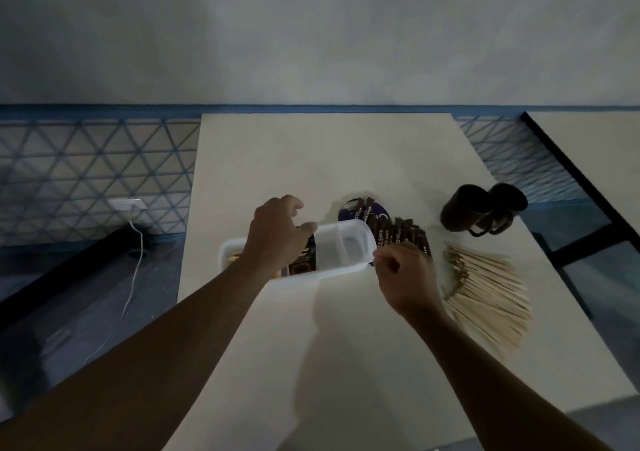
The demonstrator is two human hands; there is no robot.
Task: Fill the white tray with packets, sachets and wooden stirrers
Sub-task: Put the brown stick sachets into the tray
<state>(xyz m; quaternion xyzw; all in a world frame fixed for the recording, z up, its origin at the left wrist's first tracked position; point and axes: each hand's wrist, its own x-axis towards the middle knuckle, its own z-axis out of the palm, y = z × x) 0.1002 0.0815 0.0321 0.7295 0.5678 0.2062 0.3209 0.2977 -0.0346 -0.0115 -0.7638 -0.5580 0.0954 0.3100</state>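
My left hand [273, 232] is draped over the middle of the white tray [360, 232], knuckles up and fingers bent down towards its far wall, thumb lying along the rim. I judge it is there to steady the tray or tuck in the dark packet [304, 258] standing in the middle compartment, but I cannot tell whether the fingers actually grip either one. My right hand [405, 274] sits at the tray's right near corner, curled tight with thumb against forefinger. A dark sliver shows at the tips, and I cannot tell whether I am holding anything. The tray lies crosswise on the table [311, 153], in front of me. Its right compartment looks bare, and something yellow [233, 258] peeks from the left one, so I reckon the filling is only partly done. Just right of the tray, half under my right hand, brown sachets [405, 236] are fanned out, some over a purple disc [348, 213], within easy reach. Further right the wooden stirrers [485, 288] lie spread in a loose fan, none yet in the tray. Two dark mugs [464, 210] lie tipped at the far right. The table is pale cream and dimly lit. Beyond it are a grey wall and a floor [86, 160] patterned in blue triangles, with a socket [124, 204] and a white cable [133, 270] trailing at the left. A second table [595, 139] edged in black stands at the right.
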